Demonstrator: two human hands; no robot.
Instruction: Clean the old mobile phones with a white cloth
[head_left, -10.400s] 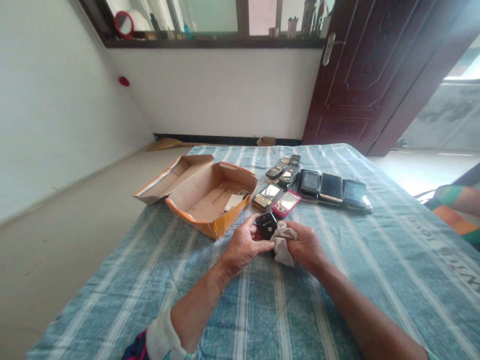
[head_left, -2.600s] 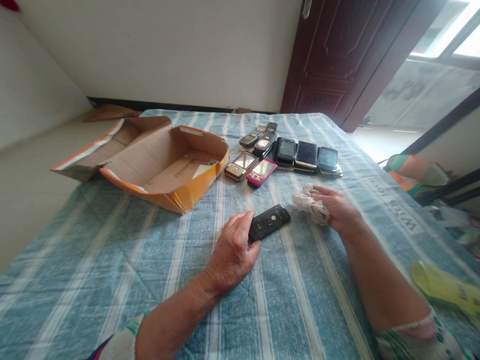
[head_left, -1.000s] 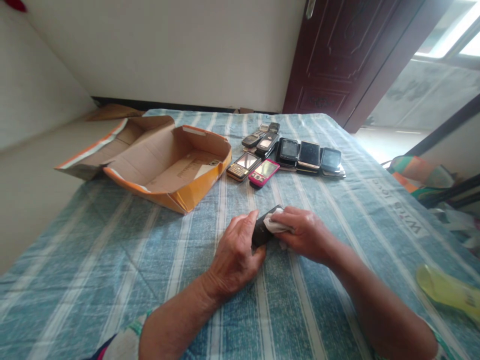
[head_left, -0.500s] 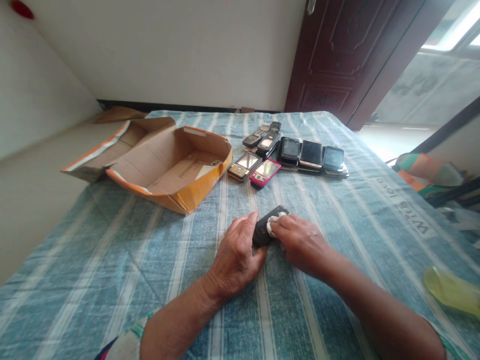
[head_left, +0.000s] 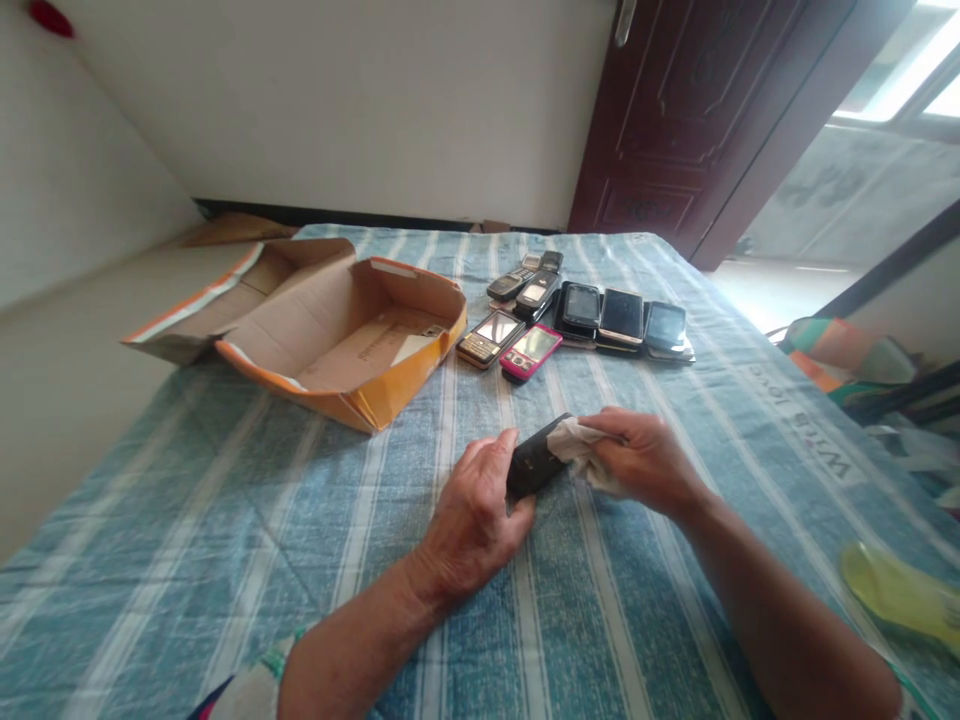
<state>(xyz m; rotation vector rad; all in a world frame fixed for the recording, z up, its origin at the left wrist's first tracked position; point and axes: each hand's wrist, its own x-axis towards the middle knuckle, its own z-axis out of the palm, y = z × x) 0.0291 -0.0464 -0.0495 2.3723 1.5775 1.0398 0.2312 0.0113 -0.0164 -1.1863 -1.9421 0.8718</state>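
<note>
My left hand (head_left: 480, 505) grips a black mobile phone (head_left: 536, 462) by its near end, thumb on one side and fingers on the other. A crumpled white cloth or tissue (head_left: 589, 450) is pinched in my right hand (head_left: 651, 462), and it lies against the far end of the phone. Beyond my hands rest a pink phone (head_left: 532, 352) and a gold-and-black keypad phone (head_left: 491, 338). Behind these, several older phones (head_left: 536, 290) overlap. A phone with a dark screen (head_left: 622, 317) lies among stacked phones to the right.
An open orange cardboard box (head_left: 360, 350) stands at the left with its lid folded back. The striped blue cloth (head_left: 315, 560) covers the surface. A yellow translucent item (head_left: 896, 595) lies at the right edge. Behind is a dark red door (head_left: 697, 110).
My right hand has moved right, toward the phone's far end, and more of the white cloth shows. My left hand stays around the phone.
</note>
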